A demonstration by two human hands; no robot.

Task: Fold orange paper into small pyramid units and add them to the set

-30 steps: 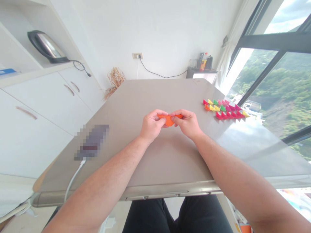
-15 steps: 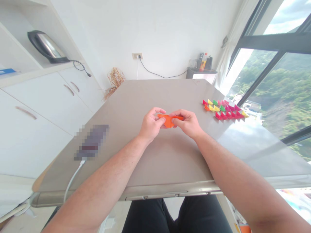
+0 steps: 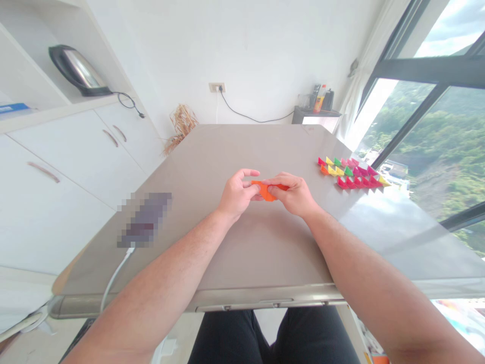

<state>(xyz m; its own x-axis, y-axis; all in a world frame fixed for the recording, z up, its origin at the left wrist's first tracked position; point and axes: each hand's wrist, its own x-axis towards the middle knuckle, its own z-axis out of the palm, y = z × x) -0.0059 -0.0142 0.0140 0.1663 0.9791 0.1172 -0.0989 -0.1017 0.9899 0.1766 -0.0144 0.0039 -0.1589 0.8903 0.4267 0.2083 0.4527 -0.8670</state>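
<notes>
Orange paper (image 3: 264,192), folded small, sits near the middle of the grey-brown worktop (image 3: 250,247), grasped by both of the person's hands. The left hand (image 3: 237,195) pinches its nine o'clock end between thumb and fingers, the index finger lifted away; the right hand (image 3: 296,194) grips the three o'clock end, thumb in front. Fingers cover both ends, so the full outline and the folds behind cannot be made out — nor whether the paper touches the worktop.

Toward three o'clock, well apart, stand rows of small folded paper pieces (image 3: 356,172) in red, pink, purple, yellow, green and orange; they overlap too closely to count surely. Between eight and nine o'clock lies a dark object (image 3: 146,217), blurred into blocks, its details unreadable. A white cable (image 3: 115,273) runs from it toward seven o'clock and vanishes behind the left forearm (image 3: 162,285) — its far end is hidden.
</notes>
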